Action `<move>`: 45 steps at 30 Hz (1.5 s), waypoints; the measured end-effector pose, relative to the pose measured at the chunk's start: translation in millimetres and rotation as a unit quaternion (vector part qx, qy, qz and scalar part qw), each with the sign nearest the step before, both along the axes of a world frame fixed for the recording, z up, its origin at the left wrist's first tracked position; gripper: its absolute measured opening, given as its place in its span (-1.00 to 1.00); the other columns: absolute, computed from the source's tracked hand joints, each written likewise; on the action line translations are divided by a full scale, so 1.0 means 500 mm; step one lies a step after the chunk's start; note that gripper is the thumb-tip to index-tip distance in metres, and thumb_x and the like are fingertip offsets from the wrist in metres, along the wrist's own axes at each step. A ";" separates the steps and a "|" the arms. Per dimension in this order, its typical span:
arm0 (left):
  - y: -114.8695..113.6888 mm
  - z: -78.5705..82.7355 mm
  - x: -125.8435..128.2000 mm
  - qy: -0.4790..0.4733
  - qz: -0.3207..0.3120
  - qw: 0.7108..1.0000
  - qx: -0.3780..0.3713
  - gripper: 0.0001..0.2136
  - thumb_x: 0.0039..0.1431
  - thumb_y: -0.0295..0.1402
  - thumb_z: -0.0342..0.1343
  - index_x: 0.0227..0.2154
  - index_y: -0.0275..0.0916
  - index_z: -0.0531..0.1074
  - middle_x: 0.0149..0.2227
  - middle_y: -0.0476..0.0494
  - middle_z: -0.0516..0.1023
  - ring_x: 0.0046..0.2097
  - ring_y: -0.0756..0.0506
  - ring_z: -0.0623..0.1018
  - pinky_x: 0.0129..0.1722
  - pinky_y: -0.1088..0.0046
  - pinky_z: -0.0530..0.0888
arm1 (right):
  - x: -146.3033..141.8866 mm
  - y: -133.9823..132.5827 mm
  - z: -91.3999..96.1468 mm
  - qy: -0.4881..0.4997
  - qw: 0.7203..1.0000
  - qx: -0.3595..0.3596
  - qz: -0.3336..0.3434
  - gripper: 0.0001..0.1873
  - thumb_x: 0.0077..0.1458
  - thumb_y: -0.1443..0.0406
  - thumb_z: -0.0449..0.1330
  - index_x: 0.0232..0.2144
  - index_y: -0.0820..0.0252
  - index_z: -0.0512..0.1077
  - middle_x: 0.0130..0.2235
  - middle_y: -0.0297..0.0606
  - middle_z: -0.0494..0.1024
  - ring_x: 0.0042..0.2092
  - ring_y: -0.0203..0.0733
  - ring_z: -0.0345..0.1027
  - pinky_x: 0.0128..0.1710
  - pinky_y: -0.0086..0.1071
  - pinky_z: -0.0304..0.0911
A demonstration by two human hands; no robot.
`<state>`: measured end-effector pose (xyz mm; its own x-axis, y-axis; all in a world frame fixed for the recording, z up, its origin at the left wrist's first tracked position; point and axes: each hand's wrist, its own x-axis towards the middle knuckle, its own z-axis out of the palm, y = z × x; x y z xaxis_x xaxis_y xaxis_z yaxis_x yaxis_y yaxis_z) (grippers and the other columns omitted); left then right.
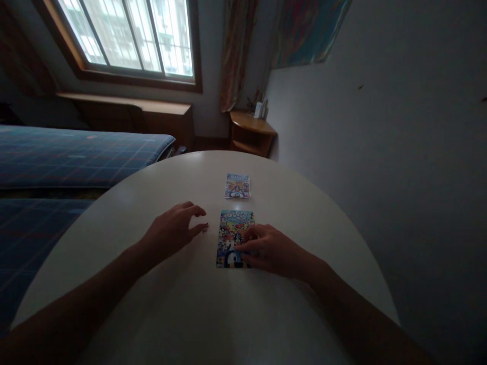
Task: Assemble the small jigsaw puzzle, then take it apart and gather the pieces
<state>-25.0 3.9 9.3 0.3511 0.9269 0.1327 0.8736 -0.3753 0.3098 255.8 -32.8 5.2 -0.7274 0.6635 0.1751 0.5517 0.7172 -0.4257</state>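
Note:
A colourful rectangular picture board (228,232), with cartoon characters and a title that looks like "Bluey", lies flat on the white table (182,304). My right hand (272,249) rests over its right side, fingertips drawn together on the picture near the large blue dog's face. Whether a small piece is between those fingertips is hidden. To the left of the board, my left hand (171,227) hovers with thumb and forefinger apart. A tiny piece (205,228), perhaps a jigsaw piece, shows beside the left thumb tip; its shape is too small to make out.
Beyond the board lies a smaller printed sheet (237,186) with a similar picture. A blue plaid mattress (83,157) stands to the left of the round table. At the back are a corner shelf (251,123) and a window (129,35); a pale wall (361,152) runs along the right.

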 end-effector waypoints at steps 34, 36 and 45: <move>-0.024 -0.037 0.061 -0.148 -0.146 0.978 -0.022 -0.88 0.25 -0.39 0.08 -0.28 -0.14 0.53 -0.25 -0.04 0.59 -0.15 -0.10 0.51 -0.11 0.37 0.41 | 0.001 0.004 0.004 0.017 0.999 0.032 -0.024 -0.82 0.21 0.25 0.20 -0.16 0.09 0.56 -0.19 -0.22 0.56 -0.19 -0.24 0.43 -0.12 -0.29 0.24; -0.028 -0.048 0.070 -0.154 -0.165 0.974 -0.015 -0.88 0.26 -0.40 0.08 -0.28 -0.13 0.53 -0.25 -0.04 0.59 -0.12 -0.10 0.49 -0.09 0.37 0.42 | 0.002 0.004 0.002 0.014 0.999 0.030 -0.027 -0.83 0.20 0.26 0.21 -0.17 0.09 0.56 -0.20 -0.23 0.56 -0.20 -0.24 0.43 -0.12 -0.29 0.24; -0.032 -0.065 0.093 -0.126 -0.167 0.978 0.017 -0.89 0.26 -0.44 0.10 -0.30 -0.16 0.54 -0.27 -0.06 0.59 -0.13 -0.11 0.48 -0.12 0.37 0.45 | -0.002 0.010 -0.012 -0.002 0.999 0.032 -0.024 -0.82 0.20 0.28 0.19 -0.16 0.08 0.55 -0.19 -0.24 0.56 -0.20 -0.24 0.44 -0.12 -0.32 0.24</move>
<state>21.7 -12.0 -23.1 0.5856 0.7600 0.2821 0.5982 -0.6400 0.4822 255.0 -27.7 -0.5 -0.6961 0.6849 0.2153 0.5871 0.7156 -0.3785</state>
